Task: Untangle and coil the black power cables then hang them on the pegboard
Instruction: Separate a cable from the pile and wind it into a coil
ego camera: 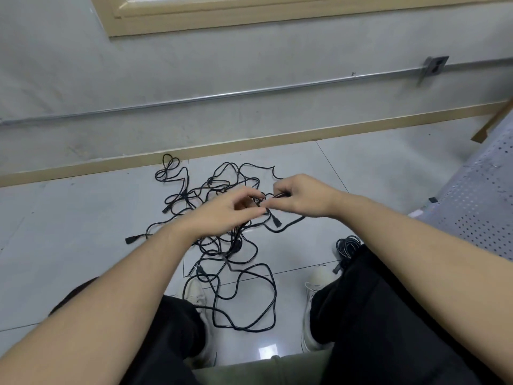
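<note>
Right hand (302, 194): pinches a strand of the black cable tangle (222, 245)
Left hand (222, 211): fingers curled, pinching same strand
Tangle: mid tiled floor (83, 232)
Coiled cable (347, 247): beside right knee

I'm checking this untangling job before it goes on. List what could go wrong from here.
1. Both hands, left hand and right hand, pinch cable at the middle of the tangle; pulling there may tighten knots rather than free them.
2. Loops lie between the shoes; a foot could snag and drag the pile.
3. The coil beside the right leg sits close to the tangle and could get caught up again.
</note>
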A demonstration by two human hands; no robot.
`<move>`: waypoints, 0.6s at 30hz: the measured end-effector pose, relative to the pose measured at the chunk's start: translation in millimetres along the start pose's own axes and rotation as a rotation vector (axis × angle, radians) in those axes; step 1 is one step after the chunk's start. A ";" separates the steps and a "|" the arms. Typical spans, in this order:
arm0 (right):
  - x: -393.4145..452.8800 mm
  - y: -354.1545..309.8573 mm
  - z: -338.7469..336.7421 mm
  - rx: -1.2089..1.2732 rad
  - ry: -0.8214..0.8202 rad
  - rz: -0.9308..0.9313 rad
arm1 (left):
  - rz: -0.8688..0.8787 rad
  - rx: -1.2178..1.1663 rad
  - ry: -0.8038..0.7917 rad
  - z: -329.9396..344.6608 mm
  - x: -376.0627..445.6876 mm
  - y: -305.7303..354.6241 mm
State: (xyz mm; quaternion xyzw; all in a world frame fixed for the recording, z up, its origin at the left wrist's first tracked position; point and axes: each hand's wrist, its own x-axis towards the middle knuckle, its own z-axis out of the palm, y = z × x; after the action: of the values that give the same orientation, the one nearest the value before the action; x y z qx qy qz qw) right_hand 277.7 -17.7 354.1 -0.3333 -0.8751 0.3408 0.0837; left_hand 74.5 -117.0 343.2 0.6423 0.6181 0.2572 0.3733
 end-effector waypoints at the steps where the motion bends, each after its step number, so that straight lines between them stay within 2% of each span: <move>1: 0.4 -1.7 1.8 0.021 -0.009 -0.001 | 0.043 0.031 -0.009 5.2 1.0 3.9; 5: -3.6 0.8 -2.7 0.235 -0.091 0.057 | 0.066 -0.020 -0.020 4.1 -1.4 14.5; 8: -7.3 7.4 -5.3 0.072 -0.186 0.135 | 0.005 -0.433 0.016 -11.1 -6.5 22.7; 10: -7.2 12.2 -5.5 0.041 -0.164 0.130 | -0.021 -0.541 0.082 -18.9 -9.2 23.0; 13: -4.9 13.0 -5.4 0.195 -0.067 0.103 | -0.091 -0.357 0.122 -13.8 -12.6 13.4; 16: -0.7 3.4 1.7 0.279 -0.037 0.057 | -0.097 -0.060 -0.083 1.3 -12.3 10.2; 18: 1.3 -3.1 5.6 0.345 -0.055 0.019 | -0.056 -0.025 -0.148 13.8 -10.2 16.8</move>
State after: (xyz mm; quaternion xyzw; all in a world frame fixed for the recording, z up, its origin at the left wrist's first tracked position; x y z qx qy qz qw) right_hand 273.0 -21.6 351.8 -0.3126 -0.8024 0.4958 0.1125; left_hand 94.5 -128.5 349.7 0.6371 0.6034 0.2064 0.4330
